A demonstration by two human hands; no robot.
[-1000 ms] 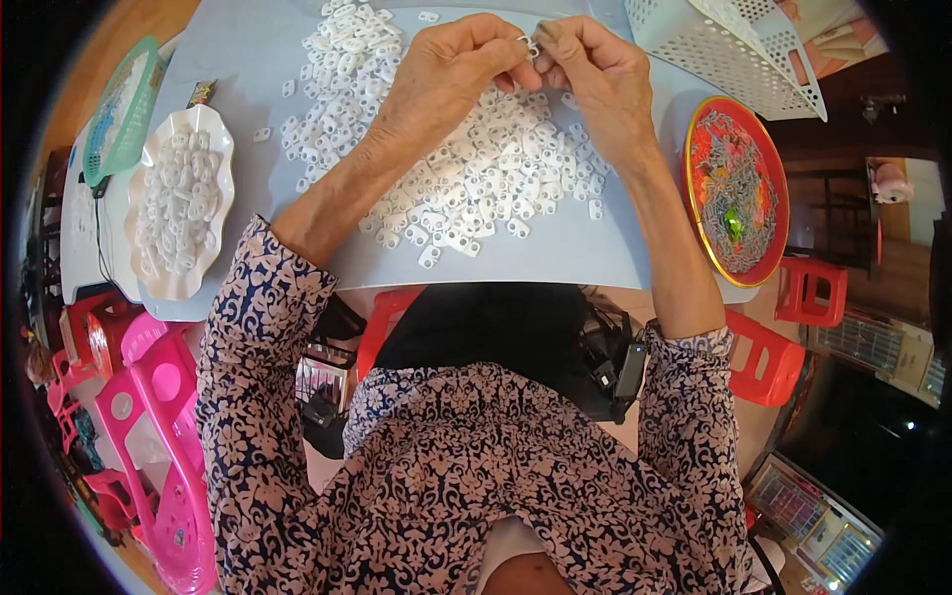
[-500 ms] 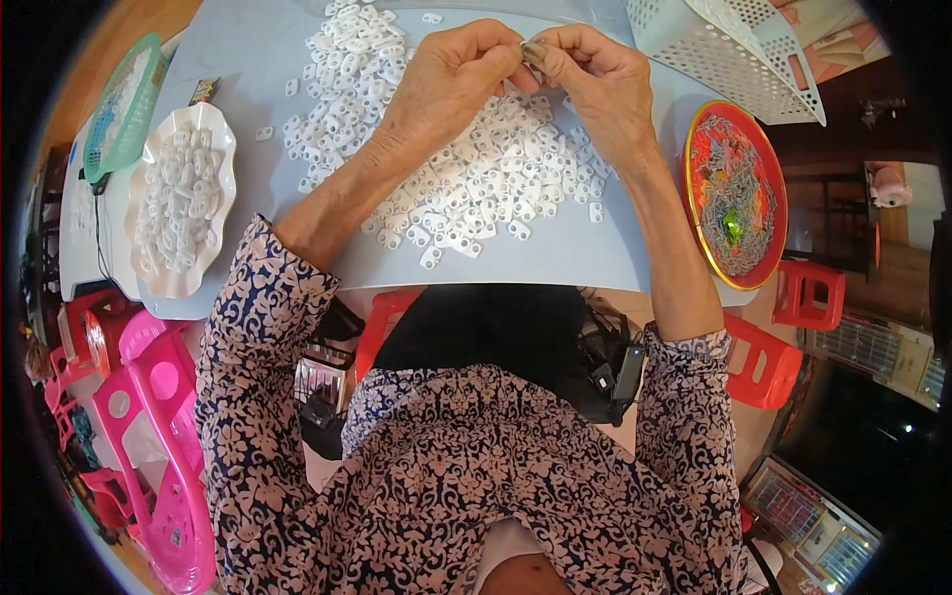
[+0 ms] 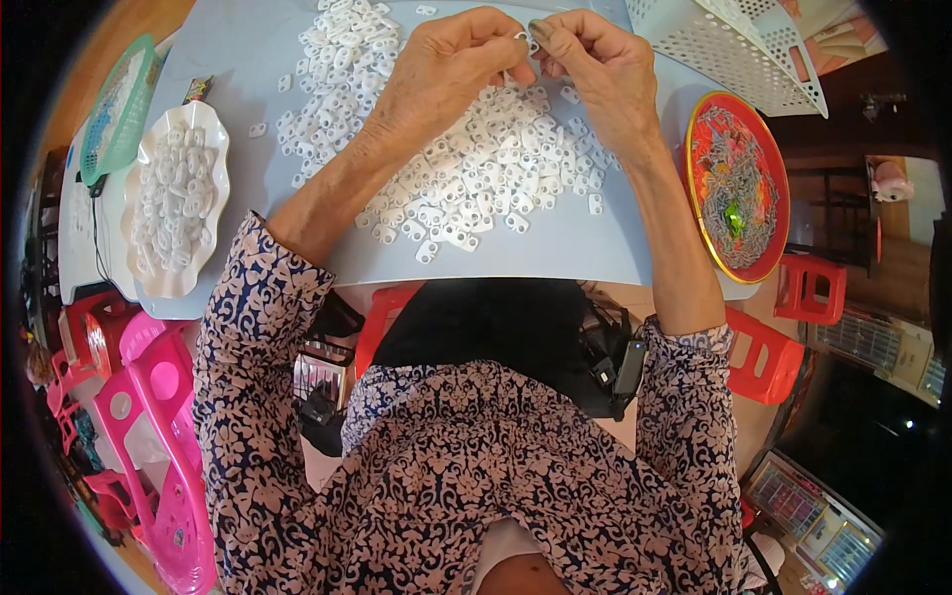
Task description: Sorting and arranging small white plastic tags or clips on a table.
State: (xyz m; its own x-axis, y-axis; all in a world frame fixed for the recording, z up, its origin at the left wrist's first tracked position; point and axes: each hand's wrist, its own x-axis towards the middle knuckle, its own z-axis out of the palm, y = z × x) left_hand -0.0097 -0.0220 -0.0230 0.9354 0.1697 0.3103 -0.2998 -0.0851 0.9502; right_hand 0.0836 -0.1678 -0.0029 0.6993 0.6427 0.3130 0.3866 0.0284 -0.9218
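Both hands meet over the far part of the table, fingertips pinched together. Between them is a small white two-holed plastic piece [image 3: 531,42], partly covered by fingers. My left hand [image 3: 451,61] grips its left side, and my right hand [image 3: 602,74] has thumb and forefinger on its right side; the thumbnail looks dark. Anything smaller in the fingers is too small to make out. Below and beside the hands spreads a pile of similar white two-holed pieces [image 3: 481,183]. At the right, a red, gold-rimmed tray [image 3: 692,164] holds many small grey screw-like parts.
A scalloped white dish [image 3: 220,134] of white pieces stands at the left, near a green basket [image 3: 149,74]. A perforated pale basket [image 3: 734,55] occupies the far right. Red stools [image 3: 764,359] and a pink chair [image 3: 169,466] stand below the grey-blue table [image 3: 486,266].
Both hands have shifted slightly away from me and turned a little. More of the white piece now shows between the fingertips.
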